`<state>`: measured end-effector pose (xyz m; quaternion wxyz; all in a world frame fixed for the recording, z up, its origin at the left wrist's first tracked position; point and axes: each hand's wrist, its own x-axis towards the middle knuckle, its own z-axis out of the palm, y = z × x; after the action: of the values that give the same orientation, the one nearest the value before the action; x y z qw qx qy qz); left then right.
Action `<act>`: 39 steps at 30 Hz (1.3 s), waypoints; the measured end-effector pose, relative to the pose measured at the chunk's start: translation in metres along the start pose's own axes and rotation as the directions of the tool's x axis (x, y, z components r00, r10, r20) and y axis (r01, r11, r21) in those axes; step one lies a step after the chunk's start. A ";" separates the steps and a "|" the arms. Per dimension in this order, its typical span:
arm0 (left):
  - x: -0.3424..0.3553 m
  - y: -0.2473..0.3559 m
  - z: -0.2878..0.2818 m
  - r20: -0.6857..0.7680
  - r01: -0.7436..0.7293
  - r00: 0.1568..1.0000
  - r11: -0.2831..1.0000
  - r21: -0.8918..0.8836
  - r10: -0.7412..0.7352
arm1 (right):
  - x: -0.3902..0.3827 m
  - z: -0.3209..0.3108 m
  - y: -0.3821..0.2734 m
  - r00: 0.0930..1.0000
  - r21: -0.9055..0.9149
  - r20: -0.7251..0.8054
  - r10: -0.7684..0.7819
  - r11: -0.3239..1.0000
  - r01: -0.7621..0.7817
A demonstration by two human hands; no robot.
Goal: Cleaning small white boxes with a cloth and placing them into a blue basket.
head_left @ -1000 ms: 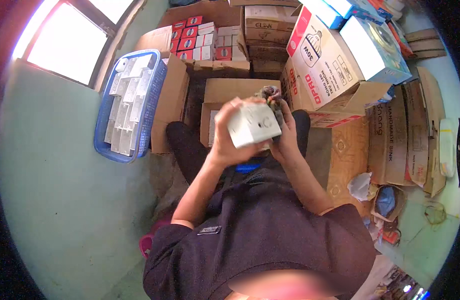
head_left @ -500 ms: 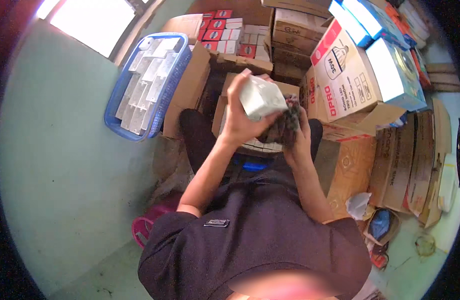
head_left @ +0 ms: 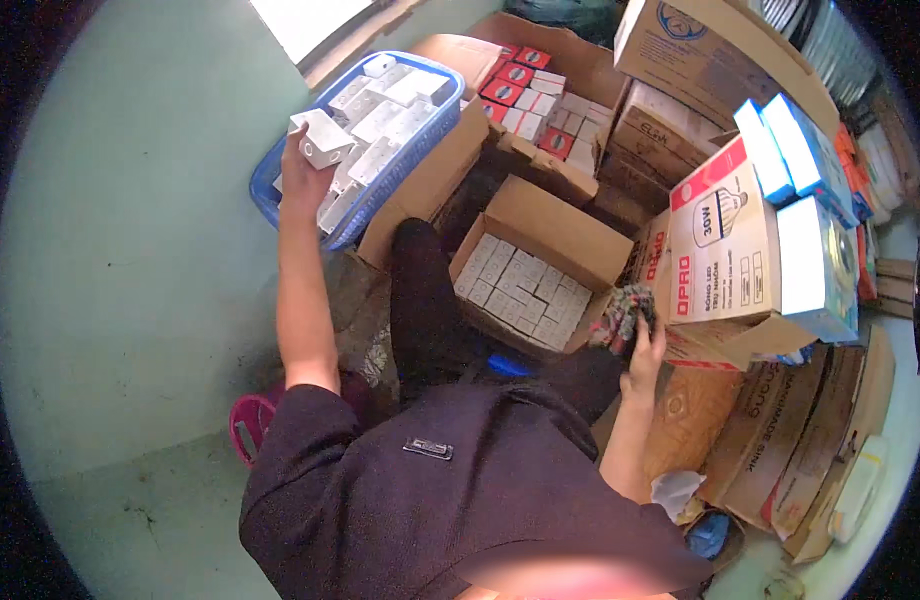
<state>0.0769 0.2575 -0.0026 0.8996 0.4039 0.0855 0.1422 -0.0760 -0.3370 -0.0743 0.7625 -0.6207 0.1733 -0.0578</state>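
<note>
My left hand point(head_left: 304, 180) is closed on a white plastic box point(head_left: 323, 136) with round knockouts, raised at the left edge of a blue plastic basket point(head_left: 444, 112) full of similar white boxes. My right hand point(head_left: 642, 356) grips a dark, mottled cloth point(head_left: 624, 312) beside my right thigh. Between and beyond my hands, an open cardboard box point(head_left: 562, 231) holds several white boxes point(head_left: 520, 289) in tight rows.
Behind is an open carton point(head_left: 590, 172) of red-and-white packages. At the right stand a large printed carton point(head_left: 720, 260), blue boxes point(head_left: 810, 262) and flattened cardboard point(head_left: 770, 440). A green wall point(head_left: 130, 250) runs along my left; a pink plastic item point(head_left: 250, 425) lies low beside me.
My hands have moved apart: the left carried the white box up and left to the basket, while the right moved down and right with the cloth. The view has shifted, showing the central carton's contents.
</note>
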 end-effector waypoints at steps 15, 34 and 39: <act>0.059 -0.002 -0.056 -0.063 0.069 0.988 -0.040 0.997 0.144 | 0.009 -0.077 0.087 0.974 -0.090 -0.139 0.177 0.978 -0.191; 0.077 -0.039 -0.037 -0.046 0.062 0.983 -0.086 0.994 0.178 | 0.011 -0.064 0.089 0.947 -0.139 -0.285 0.146 0.972 -0.192; 0.080 -0.039 -0.053 0.267 -0.166 0.773 -0.222 0.961 0.576 | 0.014 -0.045 0.090 0.941 -0.056 -0.334 0.043 0.996 -0.065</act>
<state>0.1452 0.2960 -0.0703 0.1998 0.8985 0.1591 0.3570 -0.0896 -0.3626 -0.1713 0.7026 -0.6220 0.3183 -0.1352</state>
